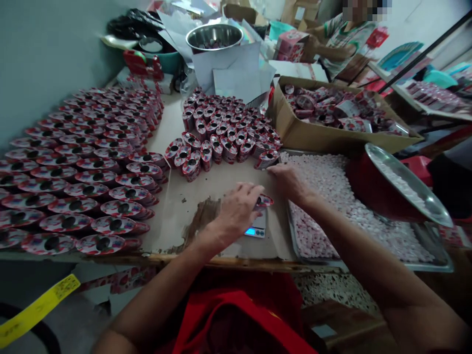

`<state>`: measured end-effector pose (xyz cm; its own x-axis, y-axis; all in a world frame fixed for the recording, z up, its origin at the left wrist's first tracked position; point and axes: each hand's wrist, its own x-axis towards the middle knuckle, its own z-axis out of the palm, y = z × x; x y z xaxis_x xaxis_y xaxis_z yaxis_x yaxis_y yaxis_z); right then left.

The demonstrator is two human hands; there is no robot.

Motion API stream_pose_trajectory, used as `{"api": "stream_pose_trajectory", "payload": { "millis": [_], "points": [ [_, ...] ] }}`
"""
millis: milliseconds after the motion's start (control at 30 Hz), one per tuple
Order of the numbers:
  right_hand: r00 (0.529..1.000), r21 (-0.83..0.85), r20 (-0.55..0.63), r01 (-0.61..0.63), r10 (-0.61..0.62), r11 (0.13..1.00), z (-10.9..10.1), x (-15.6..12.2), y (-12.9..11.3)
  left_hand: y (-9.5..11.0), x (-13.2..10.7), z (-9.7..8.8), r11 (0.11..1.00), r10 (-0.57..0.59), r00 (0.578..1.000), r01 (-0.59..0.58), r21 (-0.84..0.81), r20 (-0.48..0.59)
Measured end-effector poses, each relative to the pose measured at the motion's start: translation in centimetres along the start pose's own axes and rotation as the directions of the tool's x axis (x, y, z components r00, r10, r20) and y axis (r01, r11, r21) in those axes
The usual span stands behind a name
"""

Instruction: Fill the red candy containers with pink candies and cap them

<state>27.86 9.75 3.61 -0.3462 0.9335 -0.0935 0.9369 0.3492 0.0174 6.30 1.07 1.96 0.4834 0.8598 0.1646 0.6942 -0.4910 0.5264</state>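
My left hand (238, 209) curls over a small red patterned box (264, 200) that sits on a little digital scale (257, 227) with a lit blue display. My right hand (289, 180) reaches to the left edge of a metal tray (424, 265) full of small pink and white candies, fingers bent downward; what they pinch is hidden. Just beyond both hands stands a cluster of the same red boxes (224, 132), upright and open.
Rows of stacked red boxes (81, 167) fill the left of the table. A cardboard carton (295, 132) of boxes lies behind the tray. A steel bowl (405, 184) tilts at the right. Another person (342, 39) sits at the back by paper sheets and a metal bowl (214, 37).
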Motion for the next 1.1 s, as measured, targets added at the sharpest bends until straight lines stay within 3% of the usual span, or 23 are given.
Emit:
{"api": "stream_pose_trajectory", "payload": {
  "millis": [67,100,200,267,333,367,433,533,633,767,900,1000,1067,1100],
  "points": [
    [0.998,-0.104,0.054,0.041,-0.035,0.994,0.8,1.5,-0.6,0.4,0.1,-0.2,0.999,0.009,0.998,-0.012,0.037,0.064],
    [0.998,-0.115,0.046,0.044,-0.039,0.992,1.1,2.1,-0.9,0.1,0.1,-1.0,0.999,-0.014,0.999,0.012,0.043,0.044],
    [0.995,-0.109,0.035,0.094,-0.091,0.990,2.0,3.4,-1.0,-2.7,0.1,-6.4,0.987,-0.138,0.970,0.151,0.053,-0.200],
    [0.994,-0.112,0.040,0.110,-0.106,0.988,2.5,4.1,-0.6,-6.4,0.6,-11.8,0.967,-0.191,0.905,0.241,0.087,-0.380],
    [0.994,-0.108,0.051,0.106,-0.101,0.988,2.9,4.5,-0.3,-11.2,1.6,-17.1,0.928,-0.262,0.849,0.352,0.121,-0.459],
    [0.994,-0.098,0.054,0.105,-0.100,0.990,3.1,4.6,-0.2,-13.9,2.2,-19.2,0.912,-0.286,0.837,0.388,0.137,-0.466],
    [0.992,-0.071,0.056,0.116,-0.113,0.991,3.3,4.5,-0.4,-19.0,3.5,-21.9,0.922,-0.276,0.879,0.357,0.151,-0.389],
    [0.986,0.020,0.062,0.151,-0.152,0.988,3.5,3.5,-0.8,-24.5,4.6,-22.5,0.953,-0.227,0.965,0.248,0.173,-0.133],
    [0.983,0.184,0.013,0.179,-0.184,0.967,3.5,2.2,-0.8,-26.6,4.7,-21.6,0.947,-0.185,0.982,0.172,0.270,0.023],
    [0.990,0.359,-0.037,0.137,-0.133,0.923,3.4,1.6,-0.2,-26.4,5.3,-21.3,0.948,-0.131,0.985,0.091,0.305,0.114],
    [0.994,0.494,-0.029,0.108,-0.108,0.863,3.4,1.3,0.5,-26.0,5.7,-21.3,0.957,-0.117,0.993,0.107,0.269,0.022],
    [0.996,0.472,-0.014,0.087,-0.092,0.877,3.6,0.5,0.8,-26.3,4.8,-21.2,0.954,-0.219,0.958,0.170,0.248,0.186],
    [0.995,0.384,0.030,0.075,-0.094,0.920,3.2,-0.1,0.5,-26.4,4.0,-21.2,0.941,-0.285,0.907,0.203,0.273,0.310],
    [0.994,0.308,0.042,0.081,-0.099,0.948,2.8,-0.2,0.0,-26.3,3.9,-21.2,0.935,-0.300,0.898,0.210,0.287,0.323]
  ]
}}
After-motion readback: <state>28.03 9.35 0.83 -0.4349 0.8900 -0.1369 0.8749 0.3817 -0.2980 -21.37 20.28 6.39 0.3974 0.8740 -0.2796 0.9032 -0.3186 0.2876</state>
